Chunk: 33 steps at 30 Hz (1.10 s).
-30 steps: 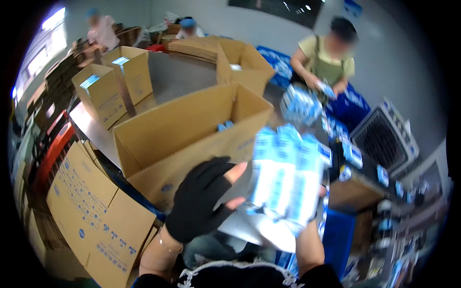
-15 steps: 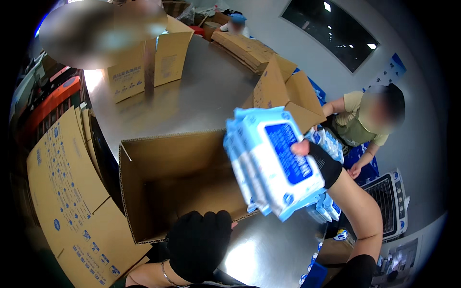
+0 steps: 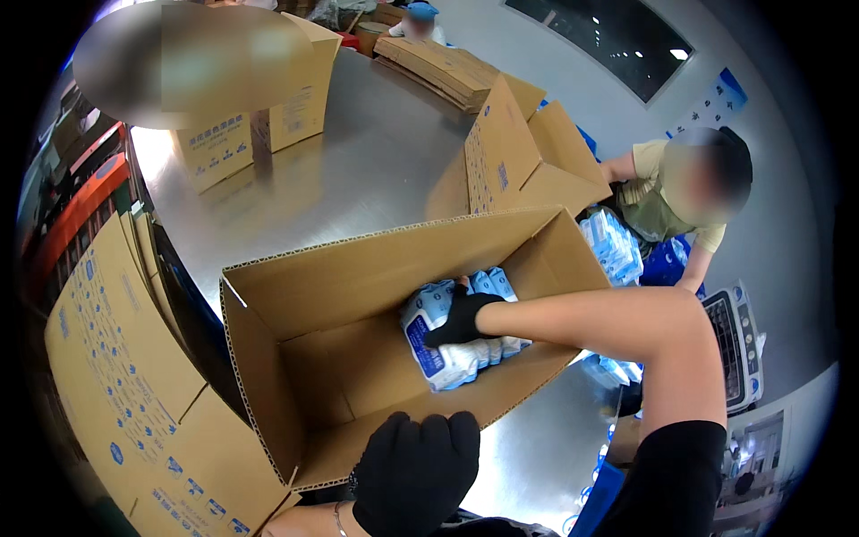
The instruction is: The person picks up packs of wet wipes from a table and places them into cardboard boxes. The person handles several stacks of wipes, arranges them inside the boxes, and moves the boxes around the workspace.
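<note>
I see the wipe packs point(image 3: 452, 345), white and blue soft pkgs bunched side by side, lying inside the open carton point(image 3: 358, 286) toward its right end, resting on the carton floor close to the near wall. My right hand point(image 3: 461, 315), in a black glove, is reached down into the carton w/ fingers spread over the top of the bundle, pressing and gripping it; bare forearm runs back to the right over the carton edge. My left hand point(image 3: 416, 470), also black-gloved, is clenched over the rim of the carton's near wall, approx at its middle. The carton sits on a grey metal bench point(image 3: 358, 170), flaps standing open. Left of it, flat printed cardboard sheets point(image 3: 116, 385) lean against the bench side. Far right of it stands a 2nd open carton point(image 3: 519, 157), and far left, 2 more boxes point(image 3: 250, 134). At right, another person point(image 3: 680, 197) in a yellowish shirt leans beside more blue and white packs point(image 3: 613, 246).
</note>
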Each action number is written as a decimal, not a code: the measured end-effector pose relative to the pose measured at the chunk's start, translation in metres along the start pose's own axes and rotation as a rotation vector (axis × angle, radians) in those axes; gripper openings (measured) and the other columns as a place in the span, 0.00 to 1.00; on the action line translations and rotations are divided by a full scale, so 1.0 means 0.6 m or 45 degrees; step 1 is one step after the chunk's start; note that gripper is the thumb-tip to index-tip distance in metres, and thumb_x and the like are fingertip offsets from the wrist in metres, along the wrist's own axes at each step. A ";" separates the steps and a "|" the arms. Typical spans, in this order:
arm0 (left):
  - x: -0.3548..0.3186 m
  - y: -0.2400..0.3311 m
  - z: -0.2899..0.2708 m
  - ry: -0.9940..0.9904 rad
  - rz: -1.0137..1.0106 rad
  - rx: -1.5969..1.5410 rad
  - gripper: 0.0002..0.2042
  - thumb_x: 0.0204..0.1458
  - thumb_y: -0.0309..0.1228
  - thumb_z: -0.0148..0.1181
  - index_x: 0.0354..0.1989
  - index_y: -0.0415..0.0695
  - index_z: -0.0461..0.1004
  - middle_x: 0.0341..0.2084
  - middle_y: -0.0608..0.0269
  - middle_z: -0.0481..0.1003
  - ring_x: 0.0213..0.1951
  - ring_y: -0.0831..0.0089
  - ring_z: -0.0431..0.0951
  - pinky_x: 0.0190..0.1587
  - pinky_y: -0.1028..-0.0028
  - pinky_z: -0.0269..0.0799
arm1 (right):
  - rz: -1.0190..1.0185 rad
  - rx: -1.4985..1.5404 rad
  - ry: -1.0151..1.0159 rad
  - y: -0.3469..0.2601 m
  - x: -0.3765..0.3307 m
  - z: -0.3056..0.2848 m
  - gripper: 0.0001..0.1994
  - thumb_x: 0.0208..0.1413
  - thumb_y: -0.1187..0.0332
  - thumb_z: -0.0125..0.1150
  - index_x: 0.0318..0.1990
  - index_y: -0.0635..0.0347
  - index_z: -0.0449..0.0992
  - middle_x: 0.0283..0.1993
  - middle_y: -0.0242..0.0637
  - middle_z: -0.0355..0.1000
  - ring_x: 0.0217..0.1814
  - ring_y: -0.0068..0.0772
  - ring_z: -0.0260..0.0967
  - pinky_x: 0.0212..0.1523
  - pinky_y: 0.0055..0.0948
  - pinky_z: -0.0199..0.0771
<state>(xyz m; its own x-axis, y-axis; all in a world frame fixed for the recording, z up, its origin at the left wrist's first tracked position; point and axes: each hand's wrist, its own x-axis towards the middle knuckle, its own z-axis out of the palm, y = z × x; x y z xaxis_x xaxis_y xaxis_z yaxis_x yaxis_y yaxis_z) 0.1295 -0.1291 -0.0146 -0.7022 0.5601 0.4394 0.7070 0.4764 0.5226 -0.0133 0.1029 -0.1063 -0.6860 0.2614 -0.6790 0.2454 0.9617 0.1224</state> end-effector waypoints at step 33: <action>0.105 0.105 0.527 -0.534 0.383 -0.779 0.23 0.47 0.32 0.67 0.52 0.40 0.71 0.48 0.51 0.73 0.53 0.56 0.72 0.56 0.64 0.65 | 1.094 0.588 1.195 0.407 -0.283 0.637 0.30 0.54 0.52 0.53 0.60 0.61 0.65 0.66 0.50 0.57 0.70 0.52 0.49 0.66 0.62 0.45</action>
<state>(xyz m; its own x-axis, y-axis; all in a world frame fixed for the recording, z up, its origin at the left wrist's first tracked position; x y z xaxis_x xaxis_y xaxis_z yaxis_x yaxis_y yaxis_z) 0.1561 0.1505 -0.1849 -0.3127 0.8717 0.3773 0.6045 -0.1238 0.7869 0.4246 0.2617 -0.2377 -0.3601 0.8968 0.2569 0.9081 0.4001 -0.1238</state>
